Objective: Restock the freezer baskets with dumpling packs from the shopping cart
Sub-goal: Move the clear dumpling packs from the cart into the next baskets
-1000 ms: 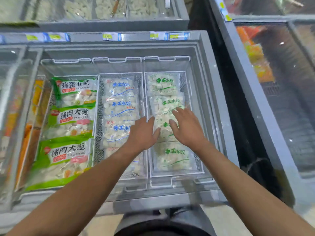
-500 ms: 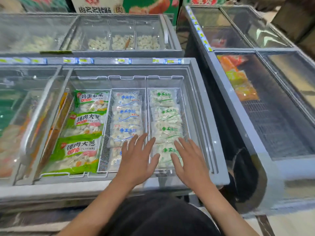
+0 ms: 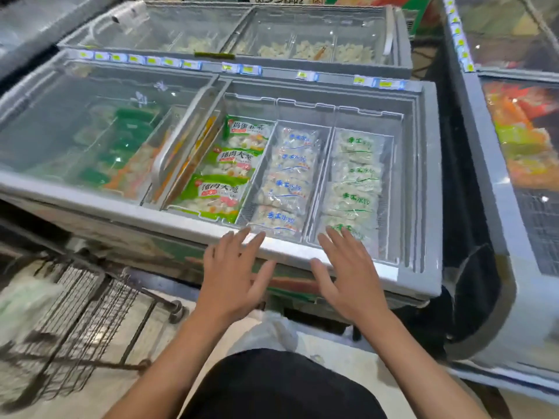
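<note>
Both hands were released and held nothing: the left hand (image 3: 233, 273) hovered with spread fingers over the near rim of the freezer (image 3: 302, 252), and the right hand (image 3: 348, 267) did the same just to its right. Inside, the right basket (image 3: 390, 176) carried a row of green-lettered dumpling packs (image 3: 354, 189) from far end to near, and the middle basket (image 3: 325, 164) a row of blue-lettered packs (image 3: 287, 186); both looked well filled. The shopping cart (image 3: 75, 316) stood near left on the floor, blurred, with something pale and greenish inside, perhaps further packs. Restocking seemed largely done, with whatever remained in the cart left to shelve.
</note>
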